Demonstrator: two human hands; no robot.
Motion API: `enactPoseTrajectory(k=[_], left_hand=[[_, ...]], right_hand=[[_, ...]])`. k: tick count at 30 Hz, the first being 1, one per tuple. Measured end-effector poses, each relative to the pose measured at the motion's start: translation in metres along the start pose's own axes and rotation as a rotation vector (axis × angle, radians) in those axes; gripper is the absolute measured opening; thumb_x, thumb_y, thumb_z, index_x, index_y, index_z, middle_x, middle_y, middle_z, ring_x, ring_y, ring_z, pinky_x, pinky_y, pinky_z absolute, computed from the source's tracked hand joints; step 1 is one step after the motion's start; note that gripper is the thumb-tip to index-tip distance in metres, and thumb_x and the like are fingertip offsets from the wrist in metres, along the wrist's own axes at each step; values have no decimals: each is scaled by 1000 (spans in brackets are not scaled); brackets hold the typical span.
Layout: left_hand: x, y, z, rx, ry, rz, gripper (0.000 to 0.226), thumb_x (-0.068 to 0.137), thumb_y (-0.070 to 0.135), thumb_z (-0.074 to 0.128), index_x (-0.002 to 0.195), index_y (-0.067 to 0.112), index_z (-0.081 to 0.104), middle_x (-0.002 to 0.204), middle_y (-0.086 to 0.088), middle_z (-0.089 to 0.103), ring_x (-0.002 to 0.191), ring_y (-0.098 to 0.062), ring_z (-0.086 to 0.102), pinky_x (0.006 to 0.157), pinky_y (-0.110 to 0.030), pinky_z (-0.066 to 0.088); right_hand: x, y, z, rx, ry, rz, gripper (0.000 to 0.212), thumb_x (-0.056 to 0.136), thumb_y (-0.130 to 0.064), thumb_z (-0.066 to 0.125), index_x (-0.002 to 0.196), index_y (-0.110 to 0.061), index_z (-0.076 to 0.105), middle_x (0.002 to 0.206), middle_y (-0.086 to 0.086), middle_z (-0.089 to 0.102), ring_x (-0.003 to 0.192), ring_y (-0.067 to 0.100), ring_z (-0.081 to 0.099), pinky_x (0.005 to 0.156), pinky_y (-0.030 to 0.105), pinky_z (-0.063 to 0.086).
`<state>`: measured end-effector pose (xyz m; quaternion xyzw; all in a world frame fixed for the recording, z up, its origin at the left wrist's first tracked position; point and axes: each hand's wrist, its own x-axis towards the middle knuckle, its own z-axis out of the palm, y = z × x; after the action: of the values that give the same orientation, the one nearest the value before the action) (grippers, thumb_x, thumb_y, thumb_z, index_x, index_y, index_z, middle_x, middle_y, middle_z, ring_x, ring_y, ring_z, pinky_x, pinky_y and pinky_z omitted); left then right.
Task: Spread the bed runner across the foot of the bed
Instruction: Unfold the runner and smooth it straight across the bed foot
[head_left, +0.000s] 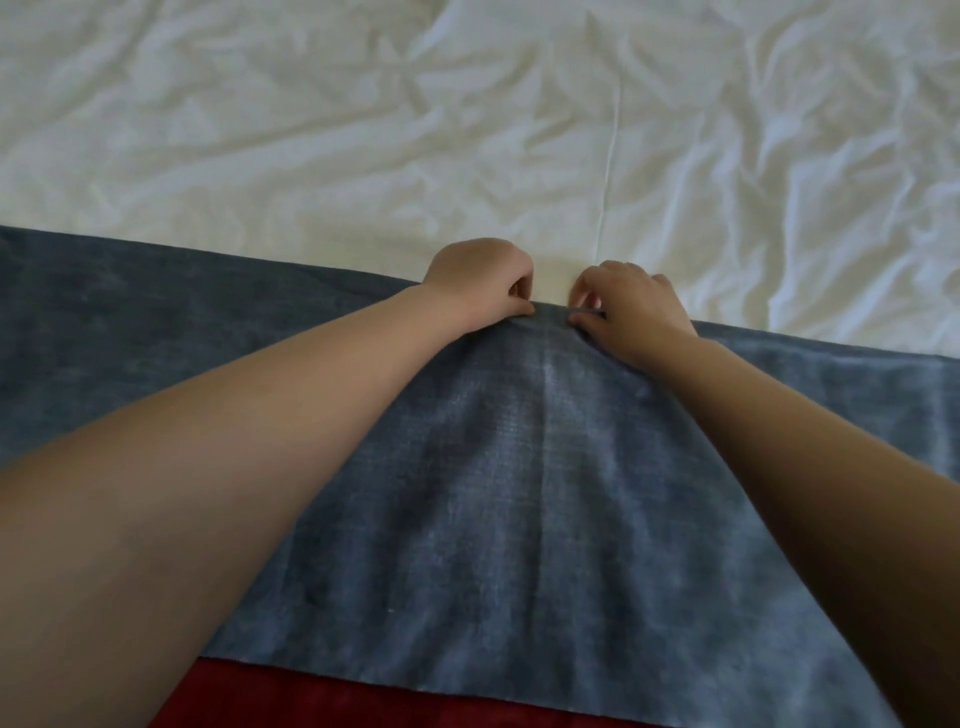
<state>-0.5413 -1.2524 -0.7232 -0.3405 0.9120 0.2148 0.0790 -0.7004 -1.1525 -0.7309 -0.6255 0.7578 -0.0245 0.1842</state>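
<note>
A blue-grey bed runner (493, 493) lies across the near part of the bed, running from the left edge of the view to the right edge. Its far edge borders the wrinkled white bedsheet (467, 130). My left hand (483, 283) pinches that far edge near the middle, fingers curled under. My right hand (631, 306) pinches the same edge close beside it, a small gap between the two hands. The cloth between my forearms rises in a slight ridge toward the hands.
A dark red fabric (322, 696) shows under the runner's near edge at the bottom. A thin seam line (610, 156) runs up the white sheet beyond my hands.
</note>
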Motion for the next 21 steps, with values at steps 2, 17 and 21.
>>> enactPoseTrajectory(k=[2, 17, 21], left_hand=[[5, 4, 1, 6, -20, -11, 14, 83, 36, 67, 87, 23, 65, 91, 6, 61, 82, -16, 54, 63, -28, 36], [4, -15, -5, 115, -58, 43, 17, 83, 44, 65, 85, 27, 65, 92, 4, 68, 81, -18, 59, 66, -28, 38], [10, -14, -4, 225, 3, 45, 19, 86, 42, 63, 88, 24, 65, 94, 1, 67, 91, -24, 59, 74, -32, 34]], right_hand=[[4, -2, 3, -45, -4, 10, 5, 88, -32, 60, 88, -27, 61, 96, -3, 59, 98, 21, 54, 85, 38, 37], [6, -9, 9, 94, 14, 79, 13, 88, -40, 58, 92, -29, 62, 90, -7, 52, 96, 19, 50, 92, 40, 31], [10, -9, 8, 123, 54, 168, 14, 93, -36, 54, 90, -27, 65, 93, -4, 53, 100, 21, 52, 92, 40, 31]])
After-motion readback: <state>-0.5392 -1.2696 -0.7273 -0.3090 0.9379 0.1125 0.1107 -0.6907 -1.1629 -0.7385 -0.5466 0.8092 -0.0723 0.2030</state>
